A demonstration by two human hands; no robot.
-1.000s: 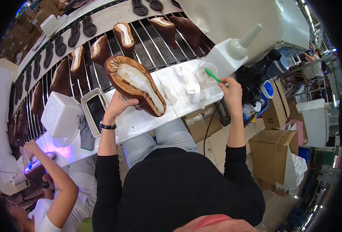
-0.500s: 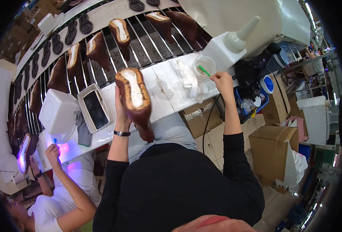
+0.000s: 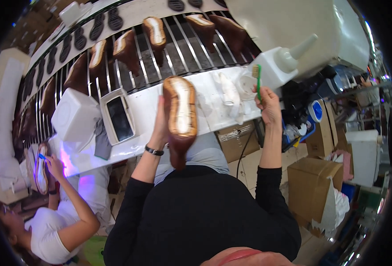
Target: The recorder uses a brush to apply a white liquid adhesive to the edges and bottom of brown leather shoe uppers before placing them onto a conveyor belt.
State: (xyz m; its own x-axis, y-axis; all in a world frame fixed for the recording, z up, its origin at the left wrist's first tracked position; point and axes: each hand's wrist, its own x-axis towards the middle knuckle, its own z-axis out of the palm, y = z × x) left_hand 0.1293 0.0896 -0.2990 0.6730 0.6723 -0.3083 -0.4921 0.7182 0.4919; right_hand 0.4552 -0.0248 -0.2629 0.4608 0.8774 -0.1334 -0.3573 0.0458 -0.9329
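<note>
Brown shoe (image 3: 181, 117) in left grip (image 3: 160, 126), underside up

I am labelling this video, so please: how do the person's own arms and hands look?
Black sleeves, slightly wrinkled, end partway along the forearms. The left hand and right hand wear no gloves. A dark band circles only the left wrist.

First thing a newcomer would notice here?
Probably the brown leather shoe upper with a white strip down its underside, bottom-up in the left hand at the picture's centre. Next, the bright green-handled brush upright in the right hand, beside the white plastic bottle with a long cone spout. Then the violet glow at lower left, near a co-worker.
</note>
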